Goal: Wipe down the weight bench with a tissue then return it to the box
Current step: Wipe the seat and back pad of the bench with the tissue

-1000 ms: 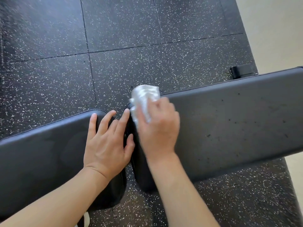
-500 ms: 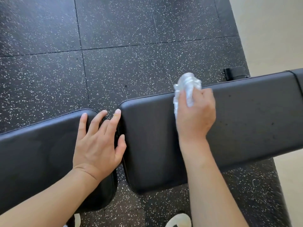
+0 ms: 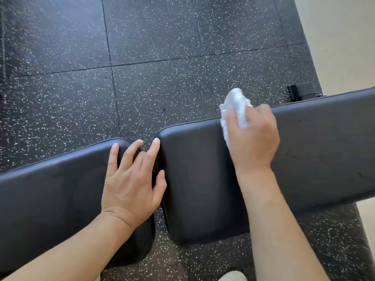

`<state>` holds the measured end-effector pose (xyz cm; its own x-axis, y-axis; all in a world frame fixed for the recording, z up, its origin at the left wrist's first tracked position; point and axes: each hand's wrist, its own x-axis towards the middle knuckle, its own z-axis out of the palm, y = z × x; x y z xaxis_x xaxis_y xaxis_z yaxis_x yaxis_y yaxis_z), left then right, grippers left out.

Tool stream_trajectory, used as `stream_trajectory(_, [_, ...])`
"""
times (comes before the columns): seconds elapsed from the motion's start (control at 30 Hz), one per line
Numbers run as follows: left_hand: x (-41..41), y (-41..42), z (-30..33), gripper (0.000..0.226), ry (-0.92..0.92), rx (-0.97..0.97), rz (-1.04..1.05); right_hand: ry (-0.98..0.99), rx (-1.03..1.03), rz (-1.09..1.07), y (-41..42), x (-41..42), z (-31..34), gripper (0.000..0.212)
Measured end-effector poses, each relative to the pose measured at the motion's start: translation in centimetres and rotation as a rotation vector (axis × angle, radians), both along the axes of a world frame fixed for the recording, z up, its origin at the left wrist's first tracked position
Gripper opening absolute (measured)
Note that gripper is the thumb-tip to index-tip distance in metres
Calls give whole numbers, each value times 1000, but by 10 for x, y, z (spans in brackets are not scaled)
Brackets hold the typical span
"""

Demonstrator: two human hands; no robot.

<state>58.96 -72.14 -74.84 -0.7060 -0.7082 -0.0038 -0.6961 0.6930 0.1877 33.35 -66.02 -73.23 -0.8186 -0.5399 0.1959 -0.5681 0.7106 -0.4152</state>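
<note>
The right hand (image 3: 252,138) is pressing a crumpled white tissue (image 3: 236,110) against the far edge of the long black pad (image 3: 320,151) of the weight bench, its fingers (image 3: 263,112) curling closed around the wad, part of which is sticking out past them. The left hand (image 3: 132,185) is resting flat on the shorter seat pad (image 3: 50,199), fingers spread wide and holding nothing, fingertips reaching the gap between the pads. Speckled black floor (image 3: 154,82) is lying beneath.
</note>
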Motion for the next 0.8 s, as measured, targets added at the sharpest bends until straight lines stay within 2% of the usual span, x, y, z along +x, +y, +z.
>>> stream_trajectory(0.07, [0,0,0,67,10,0,-10,-66,-10,-97,6,-20,-1,33])
stream_trajectory(0.13, [-1,0,1,67,9,7,-13,-69,-7,-90,-1,-6,3,31])
stream_trajectory(0.27, [0,0,2,66,-13,26,-7,20,24,139,-31,82,7,29])
stream_trajectory(0.33, [1,0,2,62,-29,37,-15,3,-31,274,-34,122,5,25])
stream_trajectory(0.43, [0,0,2,57,-29,50,-4,-69,-171,324,-3,133,-1,27])
stream_trajectory(0.53, [-1,0,2,64,-15,44,4,-2,-129,355,56,113,-5,31])
stream_trajectory(0.67, [0,1,2,68,0,28,16,68,-136,159,119,67,-10,33])
stream_trajectory(0.8, [-3,2,5,68,9,33,27,71,-143,-63,107,65,-11,34])
